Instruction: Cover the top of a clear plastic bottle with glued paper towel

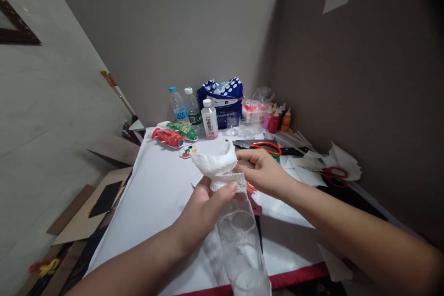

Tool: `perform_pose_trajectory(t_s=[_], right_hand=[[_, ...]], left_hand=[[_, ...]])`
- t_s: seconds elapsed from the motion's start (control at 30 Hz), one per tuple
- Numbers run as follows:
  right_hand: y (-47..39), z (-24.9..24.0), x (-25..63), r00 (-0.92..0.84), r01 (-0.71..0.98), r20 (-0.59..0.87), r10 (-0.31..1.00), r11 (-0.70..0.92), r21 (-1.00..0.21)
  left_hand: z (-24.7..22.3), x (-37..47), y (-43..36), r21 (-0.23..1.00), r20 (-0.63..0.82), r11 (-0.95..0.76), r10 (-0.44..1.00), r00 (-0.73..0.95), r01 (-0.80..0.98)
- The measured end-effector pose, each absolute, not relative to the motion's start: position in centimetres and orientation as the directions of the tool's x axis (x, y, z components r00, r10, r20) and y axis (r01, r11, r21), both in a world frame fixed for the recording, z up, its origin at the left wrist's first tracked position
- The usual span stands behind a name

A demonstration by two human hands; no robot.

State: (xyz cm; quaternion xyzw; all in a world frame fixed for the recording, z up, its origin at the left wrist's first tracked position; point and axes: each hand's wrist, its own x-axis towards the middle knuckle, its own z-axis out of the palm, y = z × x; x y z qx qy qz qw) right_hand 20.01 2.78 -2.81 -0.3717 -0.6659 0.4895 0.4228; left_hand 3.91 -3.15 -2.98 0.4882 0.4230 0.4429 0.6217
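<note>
A clear plastic bottle (pixel 241 240) slants toward me over the front of the table. White tissue or thin cloth (pixel 218 163) is wrapped about its far end, flaring out above a folded band. My left hand (pixel 204 206) is closed around that end, its thumb pressing the band against the bottle. On the other side, my right hand (pixel 260 171) has its fingers bent and pinched at the edge of the white tissue. The bottle's mouth is hidden under the wrapping. Just beyond my right hand lie orange-handled scissors (pixel 267 147).
At the back stand several drink bottles (pixel 210 120), a blue bag (pixel 222 97) and paint bottles (pixel 274 121). Red and green decorated bottles (pixel 168 138) lie at the left. A black-handled knife (pixel 293 151) and red-handled scissors (pixel 335 176) lie right. Cardboard (pixel 92 208) sits beside the table.
</note>
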Motion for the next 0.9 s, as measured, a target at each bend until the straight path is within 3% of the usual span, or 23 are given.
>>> perform_pose_trajectory(t_s=[0.2,0.53,0.9], right_hand=[[2.6,-2.6,20.6,-0.387,0.131,0.077,0.919,0.137,-0.982],[1.0,-2.2,19.6,-0.401,0.077,0.029,0.916,0.065,-0.995],[1.3,-2.2,20.0,-0.34,0.093,0.186,0.922,0.23,-0.969]], left_hand=[[-2.8,4.2,-3.3,0.972,-0.071,0.133,0.952,0.297,-0.195],[-2.3,4.4,-3.4,0.968,-0.047,0.137,0.922,0.385,-0.21],[-2.3,4.4,-3.5,0.968,-0.047,0.128,0.939,0.342,-0.216]])
